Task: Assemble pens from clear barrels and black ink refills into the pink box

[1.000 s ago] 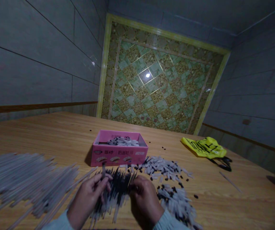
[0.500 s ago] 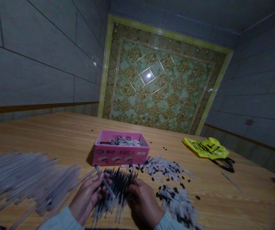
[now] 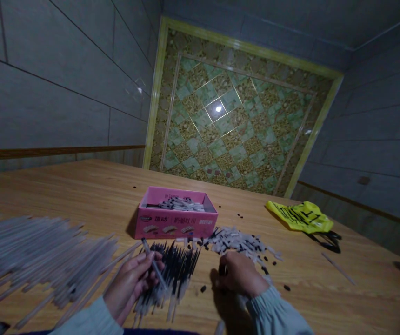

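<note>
My left hand holds a clear pen barrel with a dark end, pinched between thumb and fingers. Beside it lies a pile of dark-tipped refills, partly behind that hand. My right hand is at the near side of a heap of white and black small caps, its fingers curled down; whatever they hold is hidden. A pink box with pen parts inside stands behind the refills. Many clear barrels lie in a wide pile at the left.
A yellow bag with black print lies at the right, near a black strap. A single thin tube rests on the wooden table. A loose black cap lies between my hands.
My right hand has moved right, from the refills to the caps, and now covers much of the nearer cap heap. The left hand still holds the barrel in nearly the same place.
</note>
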The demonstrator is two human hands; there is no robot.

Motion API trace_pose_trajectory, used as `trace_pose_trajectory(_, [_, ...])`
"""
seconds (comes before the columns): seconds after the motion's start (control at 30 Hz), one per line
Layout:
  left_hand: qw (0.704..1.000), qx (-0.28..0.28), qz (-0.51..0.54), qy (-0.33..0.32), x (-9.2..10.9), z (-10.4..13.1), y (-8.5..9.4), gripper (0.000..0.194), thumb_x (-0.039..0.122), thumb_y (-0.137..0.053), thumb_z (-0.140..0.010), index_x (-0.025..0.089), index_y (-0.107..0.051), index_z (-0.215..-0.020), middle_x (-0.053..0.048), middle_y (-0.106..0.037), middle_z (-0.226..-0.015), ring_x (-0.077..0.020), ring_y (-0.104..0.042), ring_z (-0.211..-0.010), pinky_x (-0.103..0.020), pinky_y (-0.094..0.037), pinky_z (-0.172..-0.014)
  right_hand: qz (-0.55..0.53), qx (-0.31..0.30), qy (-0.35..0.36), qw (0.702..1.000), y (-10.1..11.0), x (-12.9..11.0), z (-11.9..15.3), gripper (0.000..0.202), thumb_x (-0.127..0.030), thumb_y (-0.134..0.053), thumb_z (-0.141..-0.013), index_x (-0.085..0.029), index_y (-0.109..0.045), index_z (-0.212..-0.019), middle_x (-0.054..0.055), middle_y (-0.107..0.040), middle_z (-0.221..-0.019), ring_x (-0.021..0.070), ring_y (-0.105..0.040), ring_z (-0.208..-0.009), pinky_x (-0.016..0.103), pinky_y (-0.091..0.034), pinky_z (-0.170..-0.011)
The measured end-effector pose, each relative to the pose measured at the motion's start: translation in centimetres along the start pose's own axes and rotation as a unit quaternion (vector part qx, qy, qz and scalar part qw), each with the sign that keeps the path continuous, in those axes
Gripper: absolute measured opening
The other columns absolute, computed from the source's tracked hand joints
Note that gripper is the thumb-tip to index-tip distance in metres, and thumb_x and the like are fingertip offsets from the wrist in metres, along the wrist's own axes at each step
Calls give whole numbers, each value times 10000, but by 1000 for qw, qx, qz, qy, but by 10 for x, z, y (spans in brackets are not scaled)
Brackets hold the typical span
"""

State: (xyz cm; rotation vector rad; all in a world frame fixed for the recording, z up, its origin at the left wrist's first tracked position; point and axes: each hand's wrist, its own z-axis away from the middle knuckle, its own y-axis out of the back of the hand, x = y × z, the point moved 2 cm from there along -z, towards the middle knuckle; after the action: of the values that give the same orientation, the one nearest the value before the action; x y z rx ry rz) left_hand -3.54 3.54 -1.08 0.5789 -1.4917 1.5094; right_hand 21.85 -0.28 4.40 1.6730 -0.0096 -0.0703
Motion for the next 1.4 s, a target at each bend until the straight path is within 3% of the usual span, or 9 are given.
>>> trace_pose_trajectory(0.33, [1000,-11,-9,0,-3,-2,4,218,293,-687,-694,130,-624,-825,-25,-682,-649,-65,-544,-460,-180,-465,-472,29,-83,238,967,7,-37,26,201,-196,-774,-474,-291,-750,-650,-13,-710,-559,155,-598,-452,216,-273,-406])
trace_pose_trajectory(0.5, [1000,-10,-9,-3,-1,0,0,213,293,-689,-691,116,-638,-798,-38,-679,-643,-66,-532,-462,-178,-456,-473,5,-57,241,969,0,-46,30,219,-201,-793,-418,-318,-739,-596,-30,-700,-522,150,-582,-422,221,-270,-408])
trace_pose_trajectory(0.63, [1000,-6,-6,-9,0,1,-2,206,301,-691,-684,121,-647,-776,-37,-673,-628,-73,-532,-467,-182,-455,-476,-66,-39,229,970,-6,-48,32,68,-223,-695,-543,-284,-719,-561,-4,-697,-531,168,-605,-482,226,-335,-460])
trace_pose_trajectory(0.87, [1000,3,4,-12,0,0,-1,223,293,-720,-652,115,-656,-771,-44,-673,-633,-73,-537,-452,-185,-470,-454,35,-27,139,989,-24,-71,23,255,-110,-500,-696,-78,-662,-890,189,-690,-830,294,-653,-697,297,-373,-530])
trace_pose_trajectory(1.03, [1000,9,17,-16,0,1,-2,164,220,-719,-662,111,-649,-764,-62,-691,-677,-107,-603,-528,-218,-537,-534,-182,65,111,975,-39,-62,15,163,-106,-484,-717,-124,-633,-782,120,-664,-771,217,-604,-687,280,-381,-593])
trace_pose_trajectory(1.1, [999,11,23,-24,0,1,-1,129,181,-696,-687,110,-646,-782,-76,-702,-729,-122,-631,-586,-237,-556,-580,-408,82,63,907,-46,-58,8,67,-108,-541,-671,-141,-597,-688,60,-632,-695,176,-566,-671,255,-383,-600])
trace_pose_trajectory(1.2, [998,15,37,-41,-1,-1,1,73,117,-639,-733,105,-644,-805,-87,-707,-777,-126,-646,-622,-244,-569,-606,-676,24,-1,737,-58,-60,-4,88,-194,-609,-652,-156,-529,-651,-26,-537,-536,111,-501,-505,210,-376,-488])
trace_pose_trajectory(1.3, [997,19,53,-49,-3,-5,4,67,69,-590,-759,89,-645,-790,-92,-697,-776,-135,-657,-643,-258,-583,-626,-763,-16,-31,646,-62,-66,-8,212,-332,-619,-708,-159,-529,-791,-52,-521,-519,77,-476,-408,165,-349,-387])
trace_pose_trajectory(1.4, [996,20,66,-52,-5,-8,5,81,50,-574,-764,85,-645,-781,-84,-685,-771,-144,-665,-658,-283,-595,-658,-848,-36,-52,526,-62,-69,-5,347,-300,-729,-649,-156,-553,-911,-31,-591,-594,73,-539,-459,141,-384,-392])
